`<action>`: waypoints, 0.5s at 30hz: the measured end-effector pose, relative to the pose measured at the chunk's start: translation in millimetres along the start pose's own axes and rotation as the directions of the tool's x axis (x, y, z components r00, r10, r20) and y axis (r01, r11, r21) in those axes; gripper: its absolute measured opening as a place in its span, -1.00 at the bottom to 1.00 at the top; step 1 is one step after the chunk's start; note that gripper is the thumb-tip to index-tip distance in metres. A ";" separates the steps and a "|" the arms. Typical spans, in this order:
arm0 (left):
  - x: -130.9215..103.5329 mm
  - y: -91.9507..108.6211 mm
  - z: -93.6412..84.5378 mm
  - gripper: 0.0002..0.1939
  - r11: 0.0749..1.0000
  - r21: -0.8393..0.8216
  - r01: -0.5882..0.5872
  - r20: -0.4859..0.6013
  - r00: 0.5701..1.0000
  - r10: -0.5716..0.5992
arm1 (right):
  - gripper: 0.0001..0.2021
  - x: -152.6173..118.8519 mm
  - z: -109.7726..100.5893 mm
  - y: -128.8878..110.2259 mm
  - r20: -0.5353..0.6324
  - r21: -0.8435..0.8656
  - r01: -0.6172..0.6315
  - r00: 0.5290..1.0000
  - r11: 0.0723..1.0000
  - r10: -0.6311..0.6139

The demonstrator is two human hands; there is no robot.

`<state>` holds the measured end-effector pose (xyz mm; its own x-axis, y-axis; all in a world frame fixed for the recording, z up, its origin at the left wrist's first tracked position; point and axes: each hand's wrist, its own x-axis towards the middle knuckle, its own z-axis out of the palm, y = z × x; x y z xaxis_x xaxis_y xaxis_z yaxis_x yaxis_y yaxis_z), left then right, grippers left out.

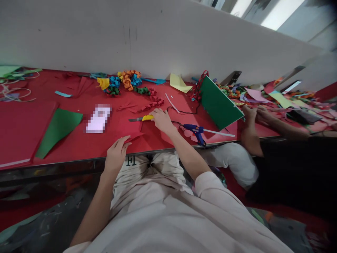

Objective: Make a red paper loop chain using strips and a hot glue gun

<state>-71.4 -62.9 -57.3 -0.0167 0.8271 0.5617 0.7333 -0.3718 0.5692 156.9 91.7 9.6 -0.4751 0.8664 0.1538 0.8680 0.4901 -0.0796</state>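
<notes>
My left hand (117, 154) is at the table's front edge, its fingers closed on the corner of a red paper sheet (134, 130). Farther forward and to the right, my right hand (161, 120) has its fingers closed round the end of a yellow utility knife (147, 118). The knife's grey blade points left above the red paper. A blue glue gun (194, 129) with a clear glue stick lies right of my right hand. Left of the knife is a phone (99, 118) with a blurred screen.
Green paper (61, 128) and a red stack (23, 131) lie left. Curled paper garlands (129, 80) run along the back. A green board (219, 103) stands tilted at right, beside another person's hands (254, 114). A black cable crosses behind the glue gun.
</notes>
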 end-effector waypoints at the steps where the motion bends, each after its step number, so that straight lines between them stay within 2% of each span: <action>1: -0.1 0.2 0.2 -0.68 1.000 0.017 -0.008 0.012 1.000 0.008 | -0.67 -0.2 0.6 2.6 -0.007 0.001 -0.018 1.000 1.000 0.018; 4: 0.1 7.0 -1.6 -0.69 0.999 0.025 -0.037 -0.033 0.999 0.038 | -0.64 -9.1 -1.8 3.5 -0.083 0.063 -0.058 0.995 0.996 0.063; 6: 1.7 17.9 -5.1 -0.75 1.000 0.004 -0.004 -0.116 0.993 0.005 | -0.64 -24.8 -6.7 -2.6 -0.201 0.253 0.015 0.979 0.967 0.038; 8: 6.5 32.8 -9.2 -0.79 0.994 -0.045 0.099 -0.172 0.980 -0.105 | -0.65 -45.2 -11.8 -12.3 -0.295 0.532 0.190 0.955 0.825 -0.030; 10: 15.9 48.6 -11.1 -0.76 0.967 -0.129 0.219 -0.157 0.959 -0.238 | -0.67 -65.0 -13.7 -22.4 -0.280 0.728 0.259 0.957 0.635 -0.070; 11: 21.9 55.5 -10.3 -0.74 0.955 -0.162 0.249 -0.129 0.954 -0.271 | -0.68 -73.3 -12.6 -26.6 -0.253 0.794 0.228 0.967 0.564 -0.035; 13: 34.6 65.4 -4.6 -0.64 0.921 -0.242 0.305 -0.055 0.944 -0.327 | -0.69 -86.2 -6.6 -32.2 -0.166 0.896 0.099 0.979 0.432 0.120; 15: 44.8 69.3 5.9 -0.46 0.844 -0.388 0.370 0.061 0.924 -0.377 | -0.69 -95.4 1.7 -33.9 -0.067 0.962 -0.017 0.952 0.271 0.300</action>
<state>-17.4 -49.1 3.8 -0.2504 0.9304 0.2678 0.3488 -0.1713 0.9214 172.6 -7.4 -4.0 -0.1825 0.9649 0.1887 0.1042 0.2099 -0.9722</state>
